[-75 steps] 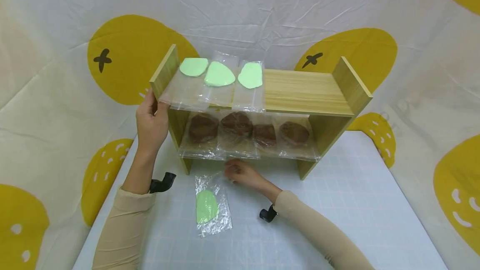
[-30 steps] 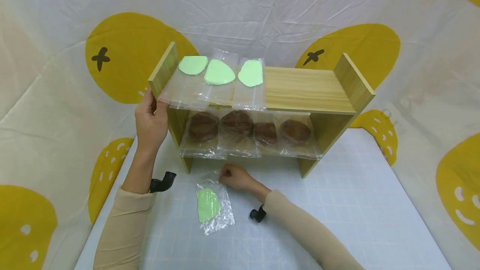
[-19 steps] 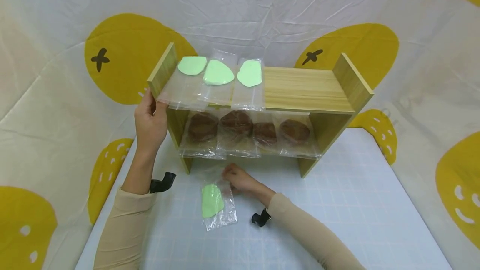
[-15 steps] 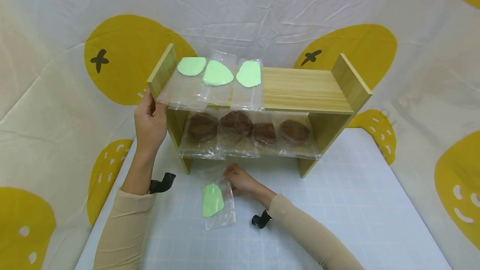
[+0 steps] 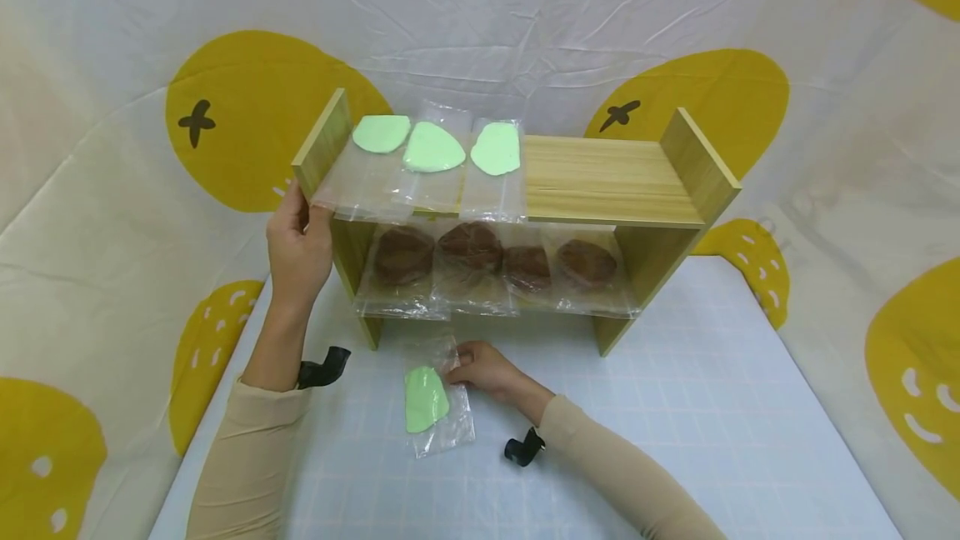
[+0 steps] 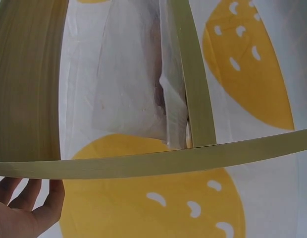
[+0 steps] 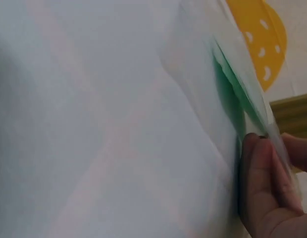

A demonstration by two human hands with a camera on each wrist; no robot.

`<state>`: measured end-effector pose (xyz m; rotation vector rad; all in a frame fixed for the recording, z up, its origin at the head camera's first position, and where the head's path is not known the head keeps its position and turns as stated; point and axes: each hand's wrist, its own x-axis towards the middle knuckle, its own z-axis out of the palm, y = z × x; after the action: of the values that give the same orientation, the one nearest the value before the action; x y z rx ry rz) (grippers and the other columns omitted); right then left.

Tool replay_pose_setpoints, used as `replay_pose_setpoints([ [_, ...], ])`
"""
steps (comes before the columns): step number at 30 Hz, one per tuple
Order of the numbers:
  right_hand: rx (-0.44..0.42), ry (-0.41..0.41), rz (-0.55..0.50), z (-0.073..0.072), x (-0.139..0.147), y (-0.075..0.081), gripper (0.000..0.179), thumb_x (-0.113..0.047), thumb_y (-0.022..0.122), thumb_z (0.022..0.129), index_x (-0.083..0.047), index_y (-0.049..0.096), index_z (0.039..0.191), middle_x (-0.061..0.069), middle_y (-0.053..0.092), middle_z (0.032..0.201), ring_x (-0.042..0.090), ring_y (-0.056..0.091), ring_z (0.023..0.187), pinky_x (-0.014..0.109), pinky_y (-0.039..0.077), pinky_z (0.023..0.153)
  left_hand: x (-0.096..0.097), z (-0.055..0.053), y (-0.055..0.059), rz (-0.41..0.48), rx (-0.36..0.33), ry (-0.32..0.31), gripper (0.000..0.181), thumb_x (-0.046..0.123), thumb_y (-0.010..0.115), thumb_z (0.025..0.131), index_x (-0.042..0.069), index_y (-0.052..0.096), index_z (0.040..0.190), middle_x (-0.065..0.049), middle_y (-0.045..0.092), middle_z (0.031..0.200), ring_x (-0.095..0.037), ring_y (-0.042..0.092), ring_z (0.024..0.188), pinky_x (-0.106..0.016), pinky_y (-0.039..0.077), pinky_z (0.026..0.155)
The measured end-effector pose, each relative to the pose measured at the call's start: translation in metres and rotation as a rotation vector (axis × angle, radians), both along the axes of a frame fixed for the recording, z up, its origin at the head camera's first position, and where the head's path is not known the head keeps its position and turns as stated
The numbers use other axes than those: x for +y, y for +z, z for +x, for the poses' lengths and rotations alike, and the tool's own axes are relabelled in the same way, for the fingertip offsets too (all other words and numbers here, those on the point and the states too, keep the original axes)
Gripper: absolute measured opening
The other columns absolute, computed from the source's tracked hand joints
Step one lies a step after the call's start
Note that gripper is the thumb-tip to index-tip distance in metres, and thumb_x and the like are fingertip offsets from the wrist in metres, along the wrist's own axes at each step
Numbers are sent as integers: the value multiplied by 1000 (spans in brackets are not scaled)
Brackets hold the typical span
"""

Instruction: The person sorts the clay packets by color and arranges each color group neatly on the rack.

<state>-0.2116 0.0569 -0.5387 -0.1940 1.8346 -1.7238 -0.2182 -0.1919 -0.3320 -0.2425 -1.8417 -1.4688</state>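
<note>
My left hand [image 5: 300,248] grips the left side panel of a two-tier wooden shelf [image 5: 607,182] just below its top board; in the left wrist view its fingers [image 6: 54,203] lie against the panel's outer side. On the table in front of the shelf, a clear plastic bag [image 5: 454,432] holds a flat pale-green piece [image 5: 425,401]. Between thumb and fingers my right hand [image 5: 487,372] pinches the bag's right edge. From the right wrist, the bag [image 7: 193,74] appears edge-on, partly raised from the tabletop.
Three bagged green pieces [image 5: 433,147] lie on the top board's left part, their bags overhanging the front. Several bagged dark-brown round pieces [image 5: 587,263] line the lower board. A checked light-blue cloth covers the table [image 5: 712,407]. Patterned fabric [image 5: 480,32] hangs behind.
My right hand took hold of the bag's upper end, shifted it slightly right and towards the shelf, and now pinches lower on its right edge. My left hand keeps its grip on the shelf.
</note>
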Motion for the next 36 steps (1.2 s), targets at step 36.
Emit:
replay_pose_setpoints([
  [36,-180,129,-207,20,29,3,55,13,54,91,-1,44,143,16,68,111,24,67,89,41,57,73,1,3,3,5,-3,-11,36,13,54,104,4,59,138,-11,65,125,-13,59,99,-22,48,82],
])
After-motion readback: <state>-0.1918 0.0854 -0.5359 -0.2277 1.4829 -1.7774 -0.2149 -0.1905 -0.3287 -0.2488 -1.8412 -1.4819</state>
